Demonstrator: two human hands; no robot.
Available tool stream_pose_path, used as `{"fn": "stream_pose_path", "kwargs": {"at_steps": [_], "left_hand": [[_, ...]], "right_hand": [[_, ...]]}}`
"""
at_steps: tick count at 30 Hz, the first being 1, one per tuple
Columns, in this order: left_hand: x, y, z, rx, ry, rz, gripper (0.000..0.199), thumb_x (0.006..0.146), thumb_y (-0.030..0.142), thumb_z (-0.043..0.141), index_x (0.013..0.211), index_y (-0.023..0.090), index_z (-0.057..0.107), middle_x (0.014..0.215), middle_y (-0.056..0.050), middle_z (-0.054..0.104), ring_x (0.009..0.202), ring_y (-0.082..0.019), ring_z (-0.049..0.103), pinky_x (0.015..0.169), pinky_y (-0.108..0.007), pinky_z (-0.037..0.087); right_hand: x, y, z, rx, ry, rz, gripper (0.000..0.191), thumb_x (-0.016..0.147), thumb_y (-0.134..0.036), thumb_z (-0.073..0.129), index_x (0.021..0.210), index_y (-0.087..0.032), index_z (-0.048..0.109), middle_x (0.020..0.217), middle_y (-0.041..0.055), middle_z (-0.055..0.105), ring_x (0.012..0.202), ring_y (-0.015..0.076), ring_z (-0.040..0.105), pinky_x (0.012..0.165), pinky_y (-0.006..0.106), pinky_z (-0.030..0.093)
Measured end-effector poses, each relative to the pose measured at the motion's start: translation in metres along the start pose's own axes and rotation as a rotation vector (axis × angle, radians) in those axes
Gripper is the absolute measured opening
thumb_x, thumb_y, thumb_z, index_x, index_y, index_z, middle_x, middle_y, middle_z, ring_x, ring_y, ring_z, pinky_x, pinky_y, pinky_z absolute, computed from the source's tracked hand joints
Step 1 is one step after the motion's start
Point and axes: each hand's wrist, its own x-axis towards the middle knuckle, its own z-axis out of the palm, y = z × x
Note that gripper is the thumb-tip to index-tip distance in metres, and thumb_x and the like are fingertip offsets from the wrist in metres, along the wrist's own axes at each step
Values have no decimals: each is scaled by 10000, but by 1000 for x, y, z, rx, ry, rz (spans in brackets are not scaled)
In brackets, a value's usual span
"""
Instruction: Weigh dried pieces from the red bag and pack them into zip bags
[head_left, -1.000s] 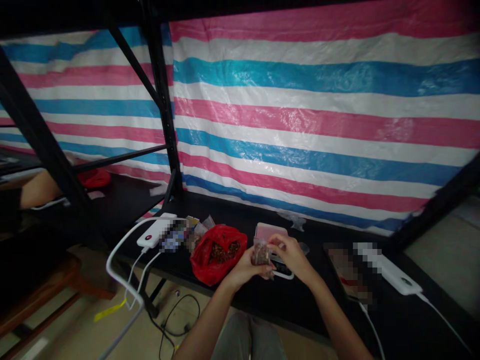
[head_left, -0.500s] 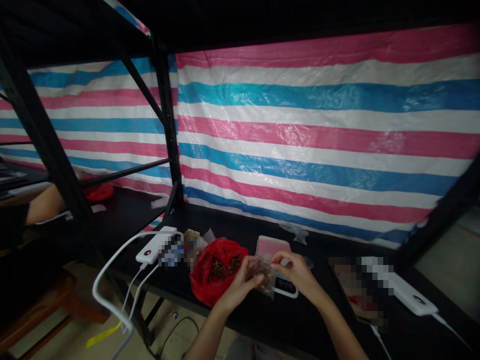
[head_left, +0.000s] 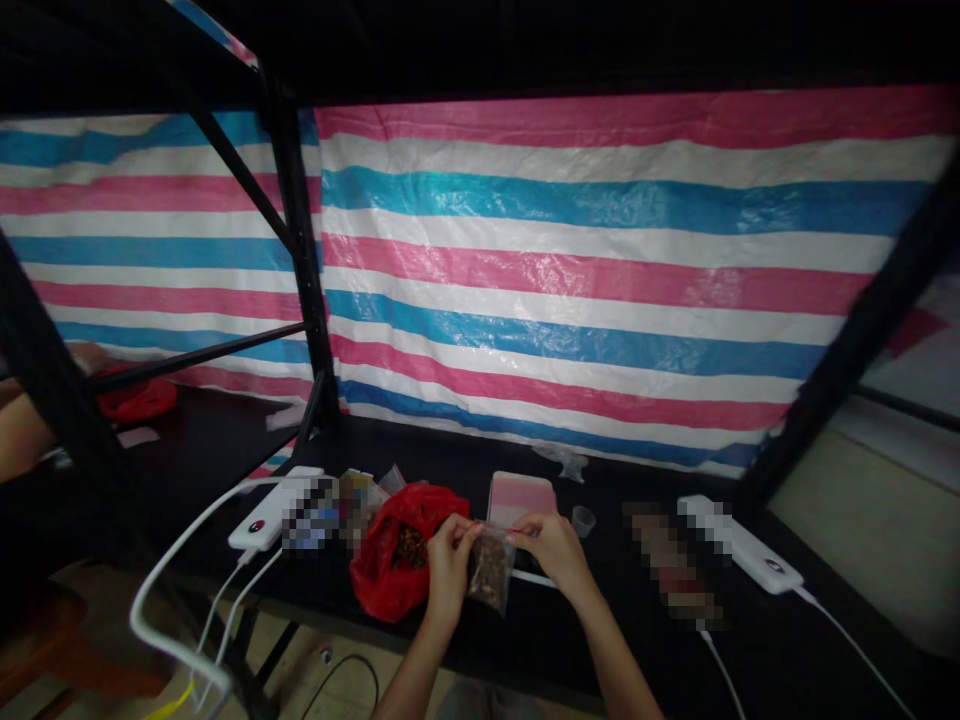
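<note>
A small clear plastic bag (head_left: 490, 572) filled with brownish bits hangs upright between my two hands. My left hand (head_left: 450, 560) pinches its top left corner, while my right hand (head_left: 553, 548) pinches the top right. Just left of it, a red plastic bag (head_left: 382, 570) gapes, with more brown bits inside that are too small to name. Behind my right hand lies a small scale with a pinkish top (head_left: 523, 494), its front partly hidden by the hand and the clear bag.
A small clear cup (head_left: 583, 521) stands right of the scale, near crumpled clear plastic (head_left: 564, 461). White power banks with cables lie left (head_left: 277, 505) and right (head_left: 739, 545). Black frame posts (head_left: 300, 250) flank the black table. At far left is another person's arm (head_left: 26, 430).
My right hand has come to the clear bag's top edge, and both hands now hold its corners. The bag hangs straighter. The camera view has turned slightly right.
</note>
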Motion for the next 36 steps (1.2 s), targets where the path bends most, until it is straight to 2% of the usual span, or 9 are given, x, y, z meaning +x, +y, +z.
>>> {"fn": "stream_pose_path", "kwargs": {"at_steps": [8,12,22,27,31,36], "left_hand": [[-4,-15,3,117,-107,12,297,756,438,523,731,154,606,675,-35,643,662,-194,591,623,-265,439],[-8,-18,5,190,-151,60,255,801,381,478,754,163,601,694,-29,643,684,-188,594,639,-259,430],[-11,-11,7,291,-129,105,201,834,287,438,739,168,568,665,-11,606,644,-166,567,614,-246,398],[-11,-15,8,299,-107,88,191,831,271,428,733,166,554,665,-11,588,653,-166,555,617,-248,387],[-8,-20,6,280,-84,44,202,835,286,417,741,162,546,658,-12,578,640,-165,548,600,-245,381],[-6,-16,6,141,-103,44,207,841,339,441,827,161,547,755,-30,616,739,-169,586,691,-254,423]], "right_hand": [[-13,18,4,80,12,80,89,636,-273,651,689,-218,698,670,1,687,646,160,627,582,225,414],[-18,19,5,91,30,113,68,639,-250,639,668,-210,686,630,-8,669,604,143,608,547,213,392],[-21,12,5,42,31,159,61,643,-268,634,642,-240,689,649,-6,684,637,170,628,562,238,394],[-22,9,7,-13,31,163,74,659,-257,617,655,-237,688,656,-5,680,649,166,624,559,227,387],[-21,0,8,-86,29,156,103,685,-268,589,683,-262,692,685,-19,682,686,163,620,569,220,377],[-16,-3,5,-144,35,86,128,715,-328,564,736,-279,680,752,-31,685,689,167,609,591,234,379]]}}
